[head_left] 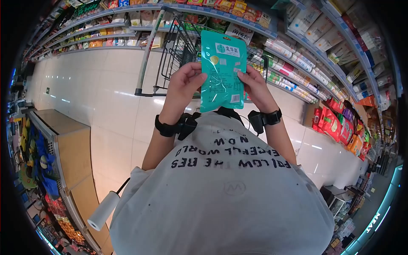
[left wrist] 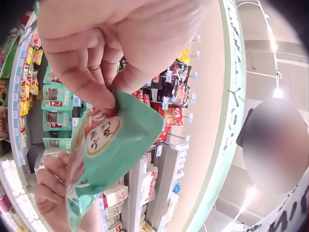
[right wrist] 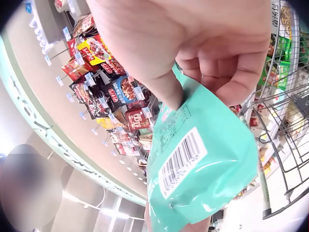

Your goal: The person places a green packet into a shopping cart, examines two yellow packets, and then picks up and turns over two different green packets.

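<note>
Both hands hold up a teal plastic food pouch [head_left: 223, 80] in front of the chest, its printed back with a barcode towards the head camera. My left hand [head_left: 185, 83] pinches the pouch's left edge between thumb and fingers. On the opposite edge, my right hand [head_left: 258, 87] pinches it the same way. The left wrist view shows the pouch's front [left wrist: 120, 135] with a pale oval label. In the right wrist view the white barcode [right wrist: 183, 162] faces the camera, below the thumb. The pouch looks sealed and slightly puffed.
A black wire shopping cart [head_left: 170, 55] stands just beyond the pouch. Shelves of packaged food [head_left: 293, 63] curve along the front and right. At the left is a wooden-sided display stand [head_left: 76, 148] on the pale tiled floor [head_left: 112, 85]. Red bags [head_left: 333, 123] lie low at right.
</note>
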A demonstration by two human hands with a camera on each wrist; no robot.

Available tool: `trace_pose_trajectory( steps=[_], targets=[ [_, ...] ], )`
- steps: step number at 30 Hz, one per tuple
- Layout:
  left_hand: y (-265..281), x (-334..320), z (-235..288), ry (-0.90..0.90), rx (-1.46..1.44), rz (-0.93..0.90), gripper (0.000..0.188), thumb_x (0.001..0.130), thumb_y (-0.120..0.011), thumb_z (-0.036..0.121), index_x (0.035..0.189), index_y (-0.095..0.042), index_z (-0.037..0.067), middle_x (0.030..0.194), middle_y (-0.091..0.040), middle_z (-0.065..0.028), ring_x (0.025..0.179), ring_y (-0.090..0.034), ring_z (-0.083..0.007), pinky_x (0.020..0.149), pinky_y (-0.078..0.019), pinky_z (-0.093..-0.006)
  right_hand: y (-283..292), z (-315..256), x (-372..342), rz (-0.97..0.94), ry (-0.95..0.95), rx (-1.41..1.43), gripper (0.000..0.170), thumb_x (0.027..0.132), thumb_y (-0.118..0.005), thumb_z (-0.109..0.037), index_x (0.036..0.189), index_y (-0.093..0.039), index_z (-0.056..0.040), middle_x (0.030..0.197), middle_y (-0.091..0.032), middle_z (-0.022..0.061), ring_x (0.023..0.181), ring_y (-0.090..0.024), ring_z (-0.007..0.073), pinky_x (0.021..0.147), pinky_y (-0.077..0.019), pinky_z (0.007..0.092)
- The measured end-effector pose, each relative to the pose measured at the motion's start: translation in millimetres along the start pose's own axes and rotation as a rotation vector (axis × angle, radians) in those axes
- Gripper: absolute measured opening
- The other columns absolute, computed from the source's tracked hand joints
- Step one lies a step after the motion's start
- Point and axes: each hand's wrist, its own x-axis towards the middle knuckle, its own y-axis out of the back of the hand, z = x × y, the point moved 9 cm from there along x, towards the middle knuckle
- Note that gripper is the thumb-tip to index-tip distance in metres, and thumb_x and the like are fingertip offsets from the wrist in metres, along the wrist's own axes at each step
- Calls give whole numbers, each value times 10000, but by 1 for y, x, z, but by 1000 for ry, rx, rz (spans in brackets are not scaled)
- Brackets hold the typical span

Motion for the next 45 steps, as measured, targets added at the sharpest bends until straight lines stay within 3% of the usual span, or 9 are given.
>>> trace_pose_trajectory(
  steps=[6, 8, 11, 18, 23, 27, 32, 38, 45],
  targets=[
    [7, 10, -9, 77, -109, 59, 257, 919, -565, 111, 1161, -533, 29, 939, -616, 23, 771, -562, -40, 648, -456, -187, 3, -7, 4, 7, -10, 110, 341, 947, -563, -195, 1255, -504, -60, 1125, -622, 19, 993, -598, 86, 858, -499, 258],
    [9, 11, -14, 118, -76, 72, 299, 920, -564, 103, 1195, -499, 7, 1019, -630, -40, 914, -569, -66, 779, -461, -222, 5, -13, 6, -16, 12, 134, 340, 942, -572, -186, 1250, -507, -55, 1123, -623, 25, 993, -599, 88, 853, -502, 257],
    [6, 7, -18, 83, -116, 39, 341, 910, -567, 84, 1233, -480, 15, 1076, -616, -54, 984, -556, -90, 834, -445, -234, 3, -13, 5, 22, 49, 128, 343, 936, -583, -179, 1248, -509, -57, 1115, -628, 25, 995, -599, 91, 858, -498, 263],
    [17, 8, -21, 29, -2, 31, 331, 911, -546, 67, 1235, -483, 40, 1131, -616, -55, 993, -576, -103, 803, -466, -235, -4, -20, -3, 4, 75, 8, 352, 930, -598, -196, 1245, -516, -63, 1096, -636, 20, 997, -592, 90, 872, -480, 269],
    [17, 7, -17, 65, -59, 64, 319, 906, -562, 99, 1212, -497, 40, 1002, -643, -20, 830, -567, -52, 669, -454, -212, -10, -27, -3, -12, 110, -7, 347, 931, -597, -202, 1240, -526, -64, 1098, -632, 16, 993, -589, 85, 866, -478, 265],
    [17, 5, -22, 112, -144, 55, 328, 907, -565, 80, 1218, -487, 12, 1044, -634, -48, 939, -571, -87, 815, -441, -229, -4, -23, 0, 29, 69, 13, 334, 945, -571, -219, 1235, -533, -59, 1112, -626, 16, 987, -590, 84, 862, -479, 260],
    [17, 5, -28, 177, -172, 38, 338, 910, -588, 149, 1218, -493, 45, 943, -635, 2, 800, -562, -55, 645, -419, -197, -3, -23, -1, 37, 49, 95, 350, 959, -526, -230, 1257, -528, -47, 1171, -602, 36, 1056, -570, 113, 934, -444, 290],
    [15, 3, -31, 197, -139, 49, 348, 925, -567, 179, 1245, -481, 73, 999, -638, -14, 876, -571, -73, 732, -457, -240, -15, -34, -6, -107, 107, 232, 417, 936, -554, -259, 1292, -497, -50, 1208, -588, 49, 1099, -552, 143, 966, -423, 319],
    [15, 6, -37, 167, -163, 33, 360, 926, -562, 174, 1260, -473, 75, 1032, -633, -13, 912, -559, -72, 754, -451, -252, -15, -31, -14, -178, 169, 95, 418, 917, -591, -232, 1282, -493, -52, 1166, -598, 32, 1062, -561, 128, 930, -439, 304]
  ],
)
